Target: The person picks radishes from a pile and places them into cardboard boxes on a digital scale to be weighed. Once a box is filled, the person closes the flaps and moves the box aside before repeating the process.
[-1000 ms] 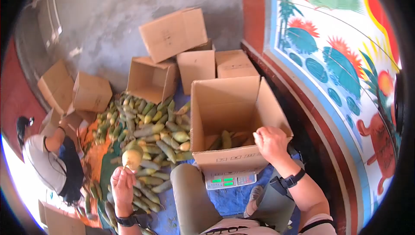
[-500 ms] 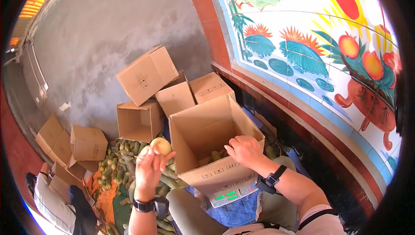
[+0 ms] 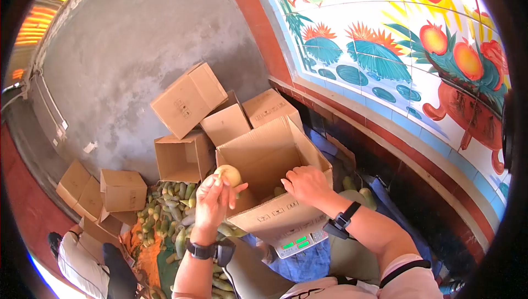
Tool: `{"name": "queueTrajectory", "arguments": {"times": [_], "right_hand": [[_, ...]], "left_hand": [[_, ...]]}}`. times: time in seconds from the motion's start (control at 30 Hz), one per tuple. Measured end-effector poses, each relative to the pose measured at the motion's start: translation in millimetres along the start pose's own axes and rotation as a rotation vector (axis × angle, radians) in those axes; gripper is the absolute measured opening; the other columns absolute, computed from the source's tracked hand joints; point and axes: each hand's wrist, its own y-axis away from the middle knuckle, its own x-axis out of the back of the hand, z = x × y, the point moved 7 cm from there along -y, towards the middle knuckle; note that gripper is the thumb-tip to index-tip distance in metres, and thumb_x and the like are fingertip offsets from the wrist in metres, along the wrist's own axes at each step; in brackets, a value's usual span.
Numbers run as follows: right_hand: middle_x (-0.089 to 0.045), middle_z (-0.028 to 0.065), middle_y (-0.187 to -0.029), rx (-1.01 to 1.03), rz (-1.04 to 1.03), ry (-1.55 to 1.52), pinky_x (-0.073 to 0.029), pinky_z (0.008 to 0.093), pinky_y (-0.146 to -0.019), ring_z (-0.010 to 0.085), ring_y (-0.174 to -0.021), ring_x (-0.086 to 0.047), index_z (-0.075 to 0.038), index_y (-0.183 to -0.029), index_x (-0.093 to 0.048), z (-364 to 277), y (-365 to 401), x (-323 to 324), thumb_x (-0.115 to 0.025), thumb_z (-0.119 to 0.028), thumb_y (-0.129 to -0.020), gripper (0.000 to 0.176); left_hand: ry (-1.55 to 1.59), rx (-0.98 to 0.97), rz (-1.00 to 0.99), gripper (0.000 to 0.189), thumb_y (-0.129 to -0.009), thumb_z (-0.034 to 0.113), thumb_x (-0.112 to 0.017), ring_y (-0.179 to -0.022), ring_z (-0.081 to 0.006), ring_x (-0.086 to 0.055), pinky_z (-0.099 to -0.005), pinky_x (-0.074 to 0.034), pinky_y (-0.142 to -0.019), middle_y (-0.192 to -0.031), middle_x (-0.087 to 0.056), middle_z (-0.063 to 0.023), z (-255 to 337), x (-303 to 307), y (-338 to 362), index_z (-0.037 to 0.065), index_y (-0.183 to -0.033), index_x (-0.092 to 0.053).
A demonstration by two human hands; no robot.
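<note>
My left hand [image 3: 213,199] grips a round, pale yellow melon-like fruit [image 3: 229,175] at the left rim of an open cardboard box [image 3: 286,214]. Over the box's front right edge is my right hand [image 3: 309,186], its fingers curled together; what they hold, if anything, is hidden. A little green produce [image 3: 279,191] shows inside the box. The box stands on a scale [image 3: 297,245] with lit green displays, between my knees.
Elongated green produce [image 3: 165,211] is heaped on the floor at the left. More cardboard boxes [image 3: 184,106] are stacked behind, others [image 3: 124,189] lie farther left. Another person [image 3: 82,263] is at the lower left. A painted tile wall [image 3: 374,51] runs along the right.
My left hand has moved right with the fruit, from beside the box to its left rim. My right hand has shifted slightly left. The view has turned a little.
</note>
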Motion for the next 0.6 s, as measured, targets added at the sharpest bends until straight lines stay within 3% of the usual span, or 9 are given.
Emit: {"name": "queueTrajectory", "arguments": {"times": [0.1, 0.17, 0.2, 0.23, 0.3, 0.37, 0.43, 0.6], "right_hand": [[-0.054, 0.0085, -0.056, 0.005, -0.003, -0.002, -0.046, 0.0349, -0.053, 0.0237, -0.055, -0.057, -0.008, -0.061, -0.056, 1, 4, -2, -0.060, -0.027, -0.079, 0.026], [-0.054, 0.0082, -0.056, -0.001, 0.001, -0.015, -0.045, 0.0351, -0.053, 0.0236, -0.055, -0.056, -0.008, -0.061, -0.055, 3, 6, -3, -0.060, -0.025, -0.079, 0.025], [-0.053, 0.0078, -0.056, -0.001, 0.009, -0.027, -0.045, 0.0353, -0.052, 0.0235, -0.055, -0.056, -0.008, -0.061, -0.055, 4, 6, -3, -0.061, -0.024, -0.078, 0.024], [-0.053, 0.0078, -0.056, -0.001, 0.008, -0.029, -0.045, 0.0353, -0.052, 0.0235, -0.055, -0.056, -0.008, -0.061, -0.055, 4, 5, -4, -0.061, -0.024, -0.078, 0.024], [-0.053, 0.0079, -0.056, 0.008, 0.013, -0.043, -0.045, 0.0354, -0.052, 0.0232, -0.055, -0.056, -0.008, -0.061, -0.055, 4, 5, -3, -0.061, -0.024, -0.078, 0.024], [-0.054, 0.0079, -0.056, -0.002, 0.013, -0.038, -0.045, 0.0354, -0.052, 0.0233, -0.055, -0.056, -0.008, -0.061, -0.055, 3, 5, -1, -0.061, -0.024, -0.078, 0.024], [-0.054, 0.0078, -0.057, -0.006, 0.001, -0.039, -0.045, 0.0354, -0.052, 0.0234, -0.056, -0.056, -0.008, -0.061, -0.055, 3, 6, -2, -0.061, -0.024, -0.078, 0.024], [-0.055, 0.0081, -0.058, -0.004, 0.007, -0.027, -0.046, 0.0363, -0.052, 0.0252, -0.057, -0.057, -0.007, -0.062, -0.056, 9, 4, -6, -0.059, -0.025, -0.079, 0.024]], "left_hand": [[0.045, 0.114, 0.039, 0.022, -0.094, 0.016, -0.040, -0.048, -0.0124, -0.041, -0.0446, -0.050, -0.081, -0.049, -0.035, 0.0007, -36, 9, -5, 0.003, -0.083, -0.054], [-0.223, 0.285, 0.078, 0.022, -0.092, 0.016, -0.042, -0.050, -0.0125, -0.043, -0.0392, -0.051, -0.074, -0.050, -0.038, 0.0001, -70, 26, -2, 0.002, -0.079, -0.054], [-0.382, 0.266, 0.015, 0.023, -0.089, 0.017, -0.047, -0.053, -0.0114, -0.047, -0.0304, -0.048, -0.064, -0.053, -0.045, -0.0009, -77, 29, -1, 0.001, -0.076, -0.056], [-0.383, 0.267, 0.017, 0.023, -0.089, 0.017, -0.047, -0.053, -0.0114, -0.047, -0.0304, -0.048, -0.064, -0.053, -0.045, -0.0009, -82, 30, 1, 0.001, -0.076, -0.056], [-0.965, 0.412, -0.016, 0.024, -0.086, 0.013, -0.053, -0.058, -0.0113, -0.052, -0.0253, -0.041, -0.055, -0.062, -0.057, -0.0050, -87, 24, 7, -0.001, -0.066, -0.057], [-1.026, 0.396, -0.021, 0.021, -0.083, 0.013, -0.056, -0.061, -0.0109, -0.054, -0.0247, -0.042, -0.057, -0.063, -0.058, -0.0056, -89, 27, 6, -0.001, -0.068, -0.059], [-0.846, 0.220, 0.083, 0.018, -0.083, 0.012, -0.056, -0.062, -0.0126, -0.054, -0.0241, -0.044, -0.060, -0.063, -0.058, -0.0061, -82, 35, 8, -0.001, -0.073, -0.062], [-1.087, -0.112, 0.176, 0.012, -0.083, 0.003, -0.053, -0.083, -0.0183, -0.058, -0.0287, -0.046, -0.073, -0.092, -0.063, -0.0104, -22, 17, 56, 0.000, -0.089, -0.062]]}}
